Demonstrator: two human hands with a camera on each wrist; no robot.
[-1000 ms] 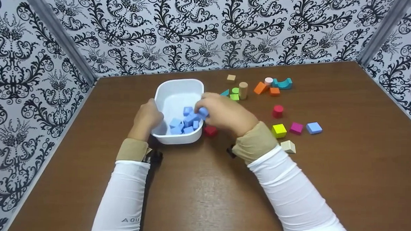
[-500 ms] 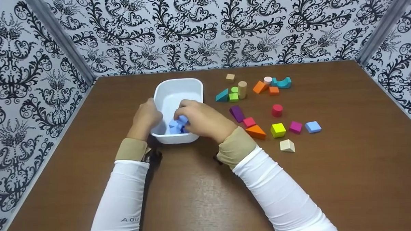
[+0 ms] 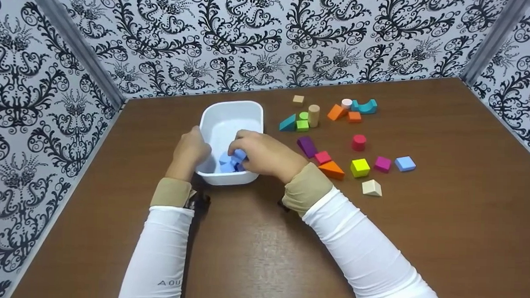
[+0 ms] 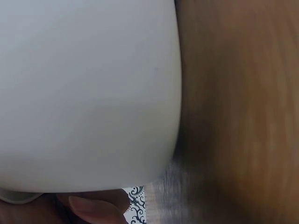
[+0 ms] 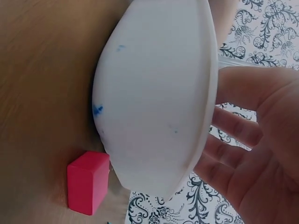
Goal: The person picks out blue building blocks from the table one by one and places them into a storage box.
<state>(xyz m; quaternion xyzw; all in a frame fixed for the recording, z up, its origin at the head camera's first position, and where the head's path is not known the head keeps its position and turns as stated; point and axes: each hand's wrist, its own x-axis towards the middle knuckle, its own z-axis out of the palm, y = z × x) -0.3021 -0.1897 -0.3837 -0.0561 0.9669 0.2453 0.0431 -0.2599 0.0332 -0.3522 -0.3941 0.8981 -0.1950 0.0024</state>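
Observation:
My left hand (image 3: 191, 148) grips the left rim of a white plastic tub (image 3: 228, 179) that stands on the table. In the left wrist view the tub's outer wall (image 4: 88, 102) fills most of the picture, with fingertips (image 4: 93, 209) below it. Several light-blue wooden blocks (image 3: 226, 159) lie in the near part of the tub. My right hand (image 3: 267, 154) reaches over the right rim, its fingers bent down among these blocks. In the right wrist view the wall hides the fingertips, and I cannot tell whether they pinch a block.
Right of the tub lie a purple block (image 3: 307, 146), a red block (image 3: 322, 157) and an orange wedge (image 3: 332, 170). Farther right are a yellow cube (image 3: 360, 168), a magenta cube (image 3: 382, 164) and a blue block (image 3: 405, 163). A wooden cylinder (image 3: 313, 116) stands behind. Patterned walls enclose the table.
My right hand has moved left from the tub's right rim, where it held a blue block, down into the tub, then stayed there. My left hand has kept its place.

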